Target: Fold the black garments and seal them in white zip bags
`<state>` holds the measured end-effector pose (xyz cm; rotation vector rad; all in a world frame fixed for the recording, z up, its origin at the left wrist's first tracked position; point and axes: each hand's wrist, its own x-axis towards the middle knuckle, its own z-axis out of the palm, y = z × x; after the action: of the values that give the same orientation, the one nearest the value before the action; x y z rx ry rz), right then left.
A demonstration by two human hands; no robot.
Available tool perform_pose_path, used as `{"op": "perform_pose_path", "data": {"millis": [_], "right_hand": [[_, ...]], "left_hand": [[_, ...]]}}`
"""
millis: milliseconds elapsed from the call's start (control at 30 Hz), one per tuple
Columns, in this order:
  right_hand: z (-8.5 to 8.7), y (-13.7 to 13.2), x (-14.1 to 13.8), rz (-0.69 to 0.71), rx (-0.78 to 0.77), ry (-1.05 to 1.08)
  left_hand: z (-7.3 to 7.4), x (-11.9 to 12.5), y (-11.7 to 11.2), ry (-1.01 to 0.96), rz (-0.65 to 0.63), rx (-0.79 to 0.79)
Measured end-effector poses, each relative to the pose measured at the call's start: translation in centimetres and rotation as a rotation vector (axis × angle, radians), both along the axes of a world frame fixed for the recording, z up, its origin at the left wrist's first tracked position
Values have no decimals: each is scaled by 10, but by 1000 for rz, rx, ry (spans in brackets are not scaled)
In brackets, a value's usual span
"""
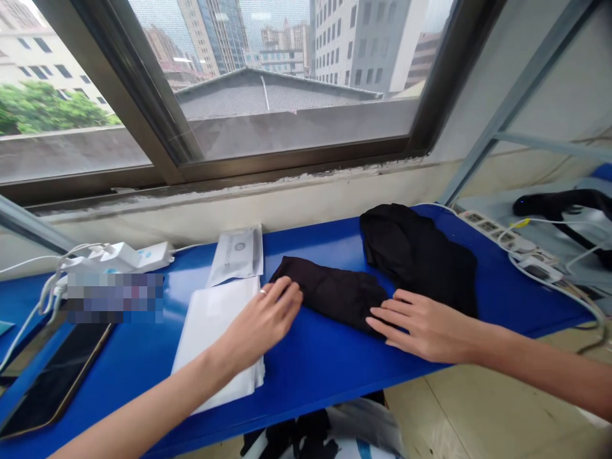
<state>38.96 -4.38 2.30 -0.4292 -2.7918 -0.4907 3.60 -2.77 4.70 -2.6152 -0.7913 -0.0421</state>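
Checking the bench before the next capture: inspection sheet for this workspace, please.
surface: glossy blue table along the window wall.
things at hand: folded dark cloth under both hands; black fabric heap beside it.
grips: left hand, ringed, fingertips on the cloth's near end; right hand spread flat on its far end.
clutter: white sheets, white packet, smartphone; a pixelated patch hides whatever is there.
cables: white cords at the white charger; white leads at the power strip.
surroundings: screened window, buildings outside; bag under the table.
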Motion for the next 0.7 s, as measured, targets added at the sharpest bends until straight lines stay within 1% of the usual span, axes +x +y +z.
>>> {"op": "perform_pose_path", "data": {"millis": [33,100,200,300,333,400,433,467,533,567,600,633,667,700], "right_hand": [[-1,-7,-6,20,49,-1],[-5,-17,-15,65,139,-11],[-13,-21,-21,102,180,-6],[-15,-18,-24,127,161,-10],[-15,-16,-24,141,158,-15],[-14,-14,-26,161,151,-16],[-13,-13,-26,158,143,-8],[-13,-13,-27,148,134,2],[-15,-14,-28,115,124,25],[-17,-16,-28,99,126,36],[-19,-18,-28,89,129,44],[-20,-21,-28,82,131,47],[-21,-23,-27,76,127,47],[-22,-26,-26,67,119,43]], "left_hand": [[0,8,-7,3,-35,-25],[-3,21,-16,1,-76,-125],[-18,32,-19,-45,-47,-267],[-29,32,-17,-164,-21,-319],[-30,31,-16,-210,-14,-323],[-24,25,-10,-309,29,-321],[-19,21,-5,-370,80,-312],[-12,16,2,-432,160,-297],[2,6,22,-530,387,-276],[8,2,34,-538,516,-294],[13,-2,46,-515,625,-349],[16,-5,56,-477,701,-425],[18,-7,65,-438,747,-501],[19,-9,73,-410,766,-567]]}}
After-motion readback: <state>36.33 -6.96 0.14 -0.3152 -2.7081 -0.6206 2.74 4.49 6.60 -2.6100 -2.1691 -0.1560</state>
